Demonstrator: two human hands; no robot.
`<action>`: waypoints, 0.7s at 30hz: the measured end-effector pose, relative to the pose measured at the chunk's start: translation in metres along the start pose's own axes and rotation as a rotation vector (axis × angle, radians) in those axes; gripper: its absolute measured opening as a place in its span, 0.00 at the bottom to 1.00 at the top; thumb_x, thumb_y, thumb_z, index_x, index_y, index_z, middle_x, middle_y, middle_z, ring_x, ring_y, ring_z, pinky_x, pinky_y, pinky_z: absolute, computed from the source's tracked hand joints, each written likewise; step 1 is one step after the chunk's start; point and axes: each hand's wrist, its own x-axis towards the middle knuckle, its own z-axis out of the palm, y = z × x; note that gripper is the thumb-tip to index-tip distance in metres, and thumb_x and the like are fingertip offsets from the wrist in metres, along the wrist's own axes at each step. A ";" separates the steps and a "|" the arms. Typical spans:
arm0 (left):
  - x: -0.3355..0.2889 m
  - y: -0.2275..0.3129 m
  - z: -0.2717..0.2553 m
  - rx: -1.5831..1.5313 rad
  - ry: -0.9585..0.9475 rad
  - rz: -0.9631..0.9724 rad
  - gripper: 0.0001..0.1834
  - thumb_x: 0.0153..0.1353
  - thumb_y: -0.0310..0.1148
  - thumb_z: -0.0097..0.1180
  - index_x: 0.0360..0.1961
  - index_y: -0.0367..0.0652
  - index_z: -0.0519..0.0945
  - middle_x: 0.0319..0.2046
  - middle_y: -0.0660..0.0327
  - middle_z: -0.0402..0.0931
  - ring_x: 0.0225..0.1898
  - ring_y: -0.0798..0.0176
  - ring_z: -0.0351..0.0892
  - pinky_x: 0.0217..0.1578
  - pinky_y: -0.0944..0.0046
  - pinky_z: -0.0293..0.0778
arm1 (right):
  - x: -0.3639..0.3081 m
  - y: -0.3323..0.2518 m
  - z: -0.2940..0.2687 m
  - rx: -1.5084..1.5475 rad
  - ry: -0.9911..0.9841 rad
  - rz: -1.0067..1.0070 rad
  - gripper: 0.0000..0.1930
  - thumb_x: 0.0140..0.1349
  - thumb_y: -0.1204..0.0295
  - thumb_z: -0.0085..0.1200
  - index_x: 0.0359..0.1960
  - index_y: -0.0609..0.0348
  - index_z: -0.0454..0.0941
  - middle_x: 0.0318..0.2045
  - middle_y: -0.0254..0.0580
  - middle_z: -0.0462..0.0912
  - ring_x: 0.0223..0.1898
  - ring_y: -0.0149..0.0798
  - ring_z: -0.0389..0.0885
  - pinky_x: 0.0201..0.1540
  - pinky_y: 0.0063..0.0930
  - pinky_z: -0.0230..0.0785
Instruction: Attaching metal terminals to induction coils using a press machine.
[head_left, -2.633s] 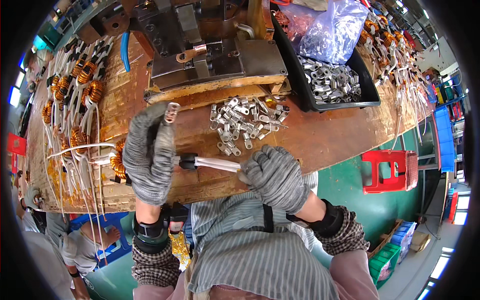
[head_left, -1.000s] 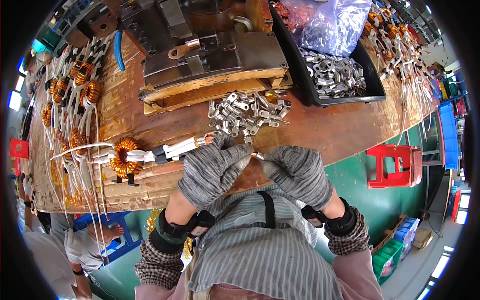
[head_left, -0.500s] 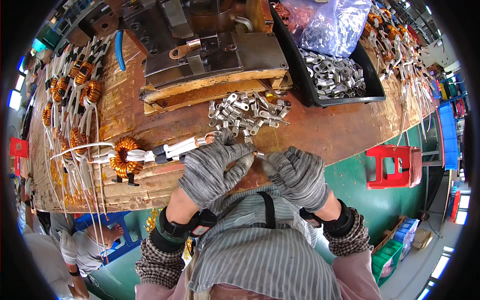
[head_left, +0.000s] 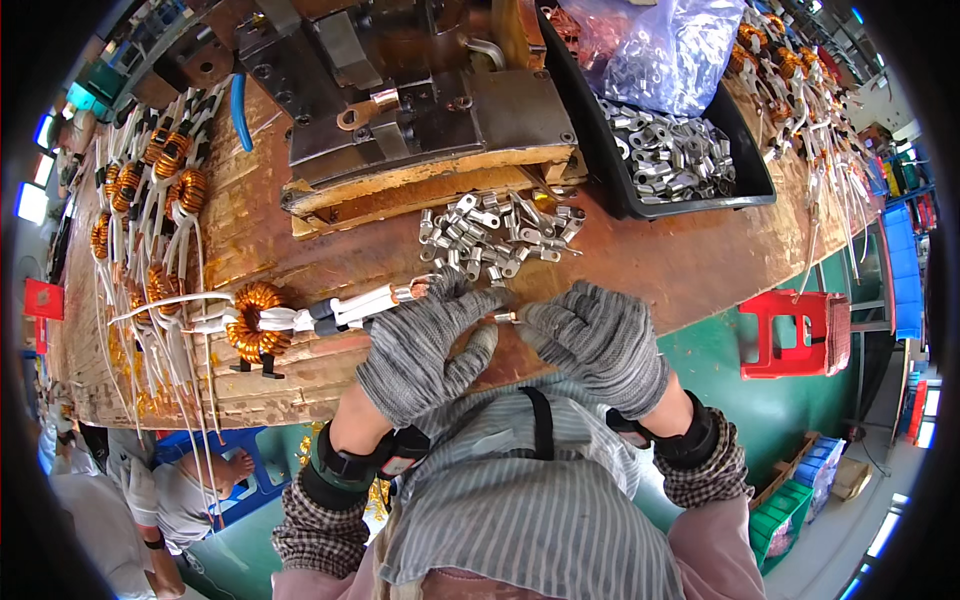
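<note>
Head view | orange-wound ring coil point(head_left: 264, 297), white leads point(head_left: 368, 303) | right fingers point(head_left: 543, 317) pinching silvery lug point(head_left: 506, 317) | left fingers point(head_left: 482, 302): hold cannot be told

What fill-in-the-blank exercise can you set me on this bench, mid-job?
1. The left hand and right hand wear gloves coloured ____.
2. White wires run from the nearest coil to the ____ hand.
3. The tray stands on the machine's ____ side.
4. The stool right of the bench is coloured ____.

Missing words: grey; left; right; red.

A red stool point(head_left: 818, 337) stands on green floor point(head_left: 700, 355) — bright panels point(head_left: 32, 203) glow far left.
</note>
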 end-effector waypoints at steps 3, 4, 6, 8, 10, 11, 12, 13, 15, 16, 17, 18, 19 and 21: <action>-0.005 -0.001 0.002 0.071 0.038 0.031 0.16 0.48 0.34 0.58 0.41 0.48 0.77 0.38 0.56 0.73 0.38 0.50 0.74 0.36 0.58 0.71 | 0.000 -0.007 0.002 0.260 0.058 0.112 0.15 0.46 0.65 0.60 0.38 0.53 0.78 0.31 0.36 0.80 0.28 0.37 0.77 0.28 0.29 0.70; -0.007 0.000 -0.002 0.080 -0.011 0.037 0.16 0.49 0.34 0.57 0.42 0.48 0.77 0.39 0.56 0.73 0.39 0.51 0.74 0.36 0.58 0.71 | -0.002 -0.006 0.001 0.267 0.081 0.082 0.15 0.46 0.65 0.60 0.38 0.53 0.78 0.31 0.36 0.80 0.28 0.37 0.77 0.28 0.29 0.70; -0.010 0.000 0.001 0.089 -0.022 0.051 0.17 0.51 0.33 0.55 0.44 0.49 0.76 0.39 0.57 0.73 0.38 0.52 0.75 0.35 0.59 0.71 | -0.008 0.002 0.003 0.407 0.147 0.199 0.12 0.53 0.65 0.57 0.38 0.56 0.77 0.28 0.40 0.79 0.26 0.40 0.77 0.30 0.30 0.71; -0.014 -0.001 0.004 0.114 -0.040 0.075 0.18 0.52 0.32 0.53 0.46 0.48 0.75 0.39 0.58 0.73 0.37 0.54 0.74 0.34 0.59 0.71 | -0.014 0.008 0.005 0.499 0.150 0.299 0.12 0.56 0.65 0.55 0.37 0.58 0.77 0.26 0.41 0.79 0.25 0.40 0.77 0.29 0.29 0.70; -0.012 0.003 0.005 0.167 -0.109 0.051 0.18 0.52 0.31 0.51 0.47 0.48 0.75 0.39 0.57 0.73 0.36 0.54 0.74 0.34 0.57 0.71 | -0.023 0.014 0.011 0.586 0.142 0.413 0.11 0.58 0.65 0.53 0.37 0.59 0.76 0.24 0.41 0.79 0.24 0.39 0.77 0.29 0.28 0.70; -0.016 0.002 0.006 0.137 -0.114 0.055 0.19 0.52 0.30 0.51 0.48 0.48 0.75 0.40 0.56 0.73 0.37 0.54 0.75 0.35 0.57 0.72 | -0.028 0.018 0.015 0.738 0.138 0.553 0.11 0.59 0.66 0.51 0.37 0.60 0.76 0.23 0.40 0.78 0.23 0.36 0.76 0.28 0.26 0.69; -0.019 0.002 0.006 0.106 -0.119 0.058 0.19 0.52 0.30 0.51 0.48 0.48 0.74 0.40 0.56 0.73 0.37 0.54 0.75 0.36 0.58 0.72 | -0.028 0.019 0.018 0.890 0.127 0.692 0.11 0.61 0.66 0.49 0.36 0.62 0.75 0.22 0.39 0.77 0.22 0.32 0.76 0.28 0.23 0.68; -0.021 0.002 0.005 0.281 -0.099 0.148 0.23 0.54 0.31 0.46 0.54 0.44 0.69 0.44 0.53 0.72 0.42 0.53 0.74 0.44 0.58 0.70 | -0.023 0.017 0.014 1.010 0.156 0.743 0.12 0.63 0.64 0.46 0.32 0.62 0.74 0.19 0.35 0.75 0.19 0.26 0.71 0.24 0.20 0.65; -0.028 0.011 -0.004 0.310 -0.026 0.224 0.20 0.51 0.30 0.49 0.49 0.47 0.73 0.43 0.55 0.72 0.43 0.54 0.74 0.42 0.59 0.71 | -0.022 0.016 0.010 1.054 0.171 0.765 0.13 0.64 0.64 0.45 0.30 0.61 0.73 0.18 0.33 0.74 0.18 0.25 0.70 0.23 0.18 0.63; -0.032 0.017 -0.012 0.332 0.042 0.321 0.18 0.48 0.29 0.53 0.44 0.49 0.76 0.43 0.56 0.73 0.43 0.55 0.74 0.41 0.61 0.73 | -0.022 0.016 0.007 1.087 0.201 0.801 0.14 0.65 0.63 0.43 0.29 0.61 0.72 0.18 0.32 0.74 0.17 0.24 0.68 0.22 0.17 0.62; -0.041 0.018 -0.018 0.351 0.059 0.393 0.16 0.48 0.31 0.54 0.41 0.50 0.77 0.43 0.56 0.73 0.46 0.55 0.74 0.44 0.58 0.71 | -0.024 0.016 0.009 1.086 0.217 0.809 0.14 0.65 0.63 0.42 0.27 0.59 0.71 0.17 0.31 0.73 0.16 0.23 0.67 0.21 0.17 0.59; -0.044 0.014 -0.034 0.361 0.061 0.389 0.16 0.48 0.31 0.54 0.41 0.50 0.77 0.43 0.56 0.73 0.46 0.55 0.74 0.44 0.58 0.71 | -0.022 0.019 0.009 1.092 0.216 0.799 0.14 0.65 0.63 0.42 0.27 0.59 0.71 0.17 0.31 0.73 0.16 0.23 0.67 0.21 0.17 0.59; -0.046 0.008 -0.051 0.360 0.062 0.314 0.15 0.49 0.32 0.55 0.41 0.48 0.77 0.44 0.55 0.73 0.46 0.53 0.73 0.46 0.57 0.70 | -0.024 0.020 0.010 1.077 0.220 0.781 0.15 0.65 0.63 0.42 0.26 0.59 0.71 0.17 0.32 0.73 0.16 0.23 0.67 0.20 0.17 0.59; -0.029 0.011 -0.080 0.376 0.166 0.144 0.16 0.51 0.34 0.56 0.42 0.44 0.76 0.45 0.54 0.72 0.47 0.51 0.72 0.48 0.55 0.68 | -0.027 0.018 0.010 1.069 0.218 0.758 0.15 0.65 0.63 0.42 0.26 0.60 0.71 0.16 0.32 0.72 0.16 0.23 0.66 0.20 0.18 0.59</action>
